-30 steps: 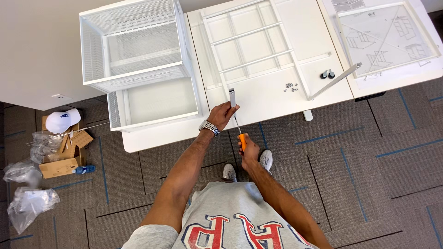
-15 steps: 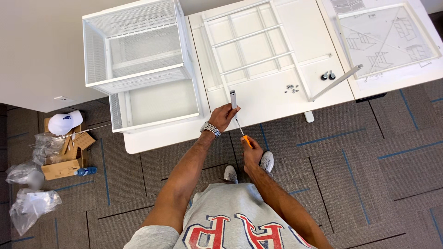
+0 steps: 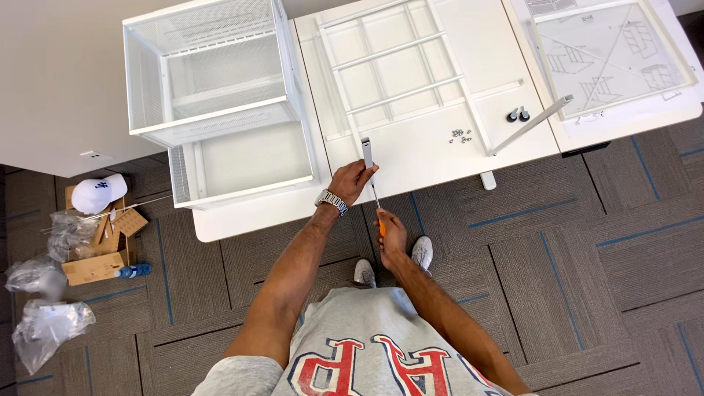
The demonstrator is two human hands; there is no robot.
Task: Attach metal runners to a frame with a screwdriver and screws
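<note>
The left hand (image 3: 352,180) is gripping a short white bar (image 3: 367,152) at the table's (image 3: 440,158) near edge. The right hand (image 3: 391,233) is clasping an orange-handled screwdriver (image 3: 377,207), its tip pointing toward the bar.

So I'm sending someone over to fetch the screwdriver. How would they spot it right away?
Start at the white table and go to its near edge, where the person stands. The screwdriver is in their right hand, shaft pointing up toward the small white bar in the left hand. Its orange handle stands out; the parts nearby are white or grey.

Head view, steeply down, seemingly standing height
</note>
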